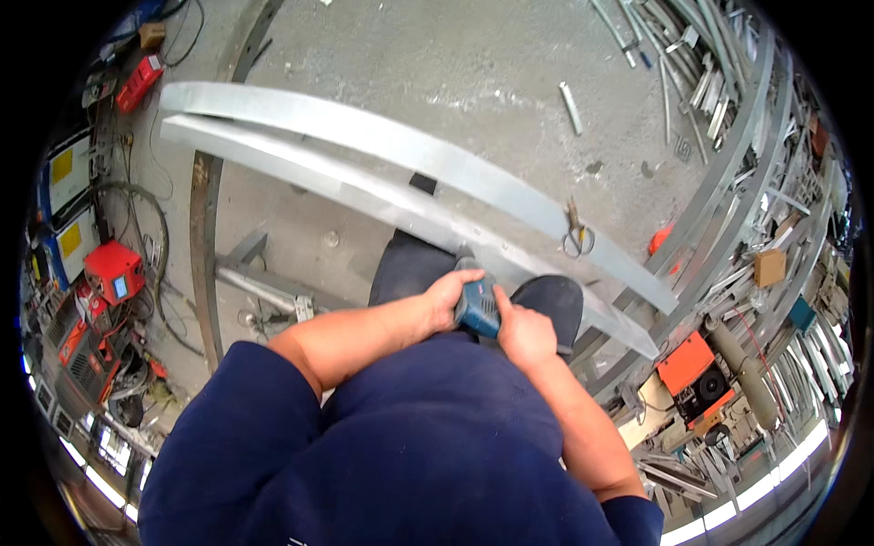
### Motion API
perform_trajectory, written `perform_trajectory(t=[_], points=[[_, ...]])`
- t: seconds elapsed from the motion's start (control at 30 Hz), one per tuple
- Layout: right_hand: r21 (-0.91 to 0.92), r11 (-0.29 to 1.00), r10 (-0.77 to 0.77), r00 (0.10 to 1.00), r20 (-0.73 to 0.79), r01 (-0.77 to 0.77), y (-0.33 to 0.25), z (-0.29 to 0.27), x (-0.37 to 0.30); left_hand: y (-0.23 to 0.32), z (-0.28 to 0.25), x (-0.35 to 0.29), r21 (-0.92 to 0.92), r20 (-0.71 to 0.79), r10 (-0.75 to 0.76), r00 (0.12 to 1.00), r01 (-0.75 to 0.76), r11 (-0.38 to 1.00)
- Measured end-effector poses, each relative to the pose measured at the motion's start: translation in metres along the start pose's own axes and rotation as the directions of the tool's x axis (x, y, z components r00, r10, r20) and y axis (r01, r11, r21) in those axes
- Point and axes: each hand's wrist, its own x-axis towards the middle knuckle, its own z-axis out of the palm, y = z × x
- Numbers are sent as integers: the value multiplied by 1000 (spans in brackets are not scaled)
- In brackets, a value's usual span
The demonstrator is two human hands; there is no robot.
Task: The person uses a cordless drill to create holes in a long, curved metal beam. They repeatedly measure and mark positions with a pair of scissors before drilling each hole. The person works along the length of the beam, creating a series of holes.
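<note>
Both hands are closed around a blue angle grinder [479, 309] in front of my body. My left hand [444, 298] grips its left side, towards the grey head end. My right hand [526, 335] wraps its body from the right. The grinder's head is at the near edge of a long silver metal beam [364, 198]; whether the disc touches the metal is hidden. Just beyond lies a second, curved metal beam [391, 133], roughly alongside the first. A pair of scissors [577, 238] rests on the curved beam towards its right end.
Dark steel rails [204, 218] run under the beams at the left, with more rails [728, 205] at the right. Red machines [115, 271] and cables stand at the left. An orange case [695, 378] and heaps of metal offcuts [710, 82] lie at the right.
</note>
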Motion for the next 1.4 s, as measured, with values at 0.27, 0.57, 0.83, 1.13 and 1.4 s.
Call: perform_trajectory(t=[0.27,0.57,0.83,1.13,1.4], points=[[89,996,18,999,48,-23,-3,-21,-23,-9,28,-35,37,-35,-28,999,30,999],[128,987,111,989,-100,-98,3,3,-57,-21,42,-23,167,9,-6,1000,5,986],[211,969,163,975,-152,-129,27,39,-87,-57,48,-1,275,-12,54,998,-49,960],[192,981,8,976,-219,36,109,56,-103,-111,73,47,220,-12,216,976,-208,953],[150,976,-133,978,-159,157,175,66,-151,-189,90,74,177,-3,236,972,-232,957]])
